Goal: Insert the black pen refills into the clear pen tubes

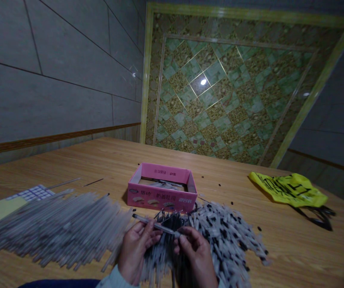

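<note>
I pinch a slim pen barrel, clear plastic, level just in front of the pink box. My left hand curls shut around 1 end and my right hand nips the other, probably to steady it. Left of the box lie smooth tubes; right of it, black-tipped pieces heap on the wooden bench.

Box pink. Bag yellow with black print. Bench tan wood grain. Tube pile grey; parts pile grey flecked black. Pen grey. Floor green-gold diamond tiles, wall plain grey.
</note>
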Available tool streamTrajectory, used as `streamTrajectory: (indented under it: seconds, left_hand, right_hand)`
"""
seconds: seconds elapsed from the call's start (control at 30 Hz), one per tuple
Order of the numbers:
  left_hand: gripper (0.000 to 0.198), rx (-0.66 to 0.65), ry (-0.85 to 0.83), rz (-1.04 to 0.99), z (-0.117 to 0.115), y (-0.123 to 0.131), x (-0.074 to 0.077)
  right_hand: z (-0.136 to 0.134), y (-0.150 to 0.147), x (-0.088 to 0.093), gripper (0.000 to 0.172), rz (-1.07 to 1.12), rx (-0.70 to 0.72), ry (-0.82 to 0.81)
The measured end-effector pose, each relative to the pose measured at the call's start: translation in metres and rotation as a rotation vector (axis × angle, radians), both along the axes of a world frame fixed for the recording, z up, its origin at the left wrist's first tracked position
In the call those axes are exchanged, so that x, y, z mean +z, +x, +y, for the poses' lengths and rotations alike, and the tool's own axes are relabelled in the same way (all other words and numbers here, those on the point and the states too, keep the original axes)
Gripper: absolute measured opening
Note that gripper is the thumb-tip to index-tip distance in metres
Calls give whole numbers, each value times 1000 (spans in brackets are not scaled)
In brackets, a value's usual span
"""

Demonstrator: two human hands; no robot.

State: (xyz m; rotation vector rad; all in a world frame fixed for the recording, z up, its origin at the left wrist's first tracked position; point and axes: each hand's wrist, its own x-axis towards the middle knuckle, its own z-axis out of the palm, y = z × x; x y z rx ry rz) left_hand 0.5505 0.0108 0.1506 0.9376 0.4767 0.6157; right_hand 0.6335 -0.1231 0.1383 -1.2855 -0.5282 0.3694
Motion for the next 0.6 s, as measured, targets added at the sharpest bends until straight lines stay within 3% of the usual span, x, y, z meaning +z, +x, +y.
streamTrajectory:
  seconds: [0.17, 0.27, 0.4, 0.5, 0.6]
  left_hand:
    - [30, 26, 114, 32, 2, -1, 3]
    - [28, 103, 128, 24, 7, -2, 3]
    - [24, 131, -9, -11, 9, -1, 1]
    - [26, 83, -76, -22, 7, 2, -2]
    - [27, 53, -75, -15, 4, 3, -4]
  right_hand:
    - [-9, 3, 1, 16, -332, -30, -212]
    - [-14, 9, 0, 21, -393, -72, -286]
    - [-13, 15, -3, 37, -66, -75, -98]
    - [-8, 11, -3, 35, 177, 24, 98]
    - [-4, 5, -2, 33, 310, 35, 155]
